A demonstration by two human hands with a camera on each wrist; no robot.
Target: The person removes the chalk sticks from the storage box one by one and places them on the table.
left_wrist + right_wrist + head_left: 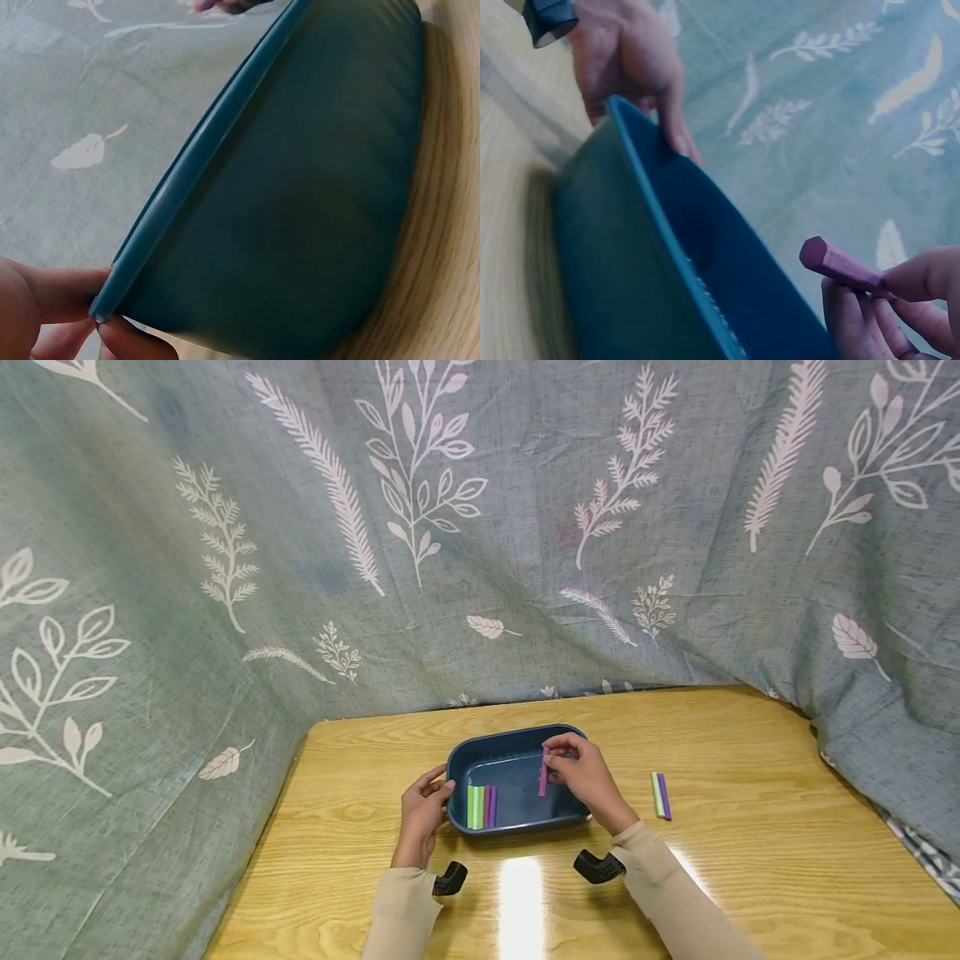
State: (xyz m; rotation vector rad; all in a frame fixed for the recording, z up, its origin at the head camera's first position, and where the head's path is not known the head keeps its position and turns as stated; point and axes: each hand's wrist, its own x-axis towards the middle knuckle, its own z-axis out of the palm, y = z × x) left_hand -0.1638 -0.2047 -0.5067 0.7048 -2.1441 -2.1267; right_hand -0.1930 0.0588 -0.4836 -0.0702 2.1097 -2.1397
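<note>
A dark blue plastic tub (525,829) sits on the wooden table. My left hand (422,814) grips its left end, thumb and fingers pinching the rim in the left wrist view. Over the right part of the tub, my right hand (592,779) pinches a magenta chalk stick (840,268) between thumb and fingers. That stick points downward in the head view, and its free end is six-sided. Several chalk sticks lie side by side in the tub's left end: green sticks (476,807), a magenta stick (487,807) and a purple stick (492,807).
Right of the tub, a pale green chalk stick (657,795) and a purple chalk stick (665,797) lie together on the table (750,843). A grey-green curtain with white leaf prints (525,635) hangs behind and on both sides. Each wrist carries a black camera mount (450,878).
</note>
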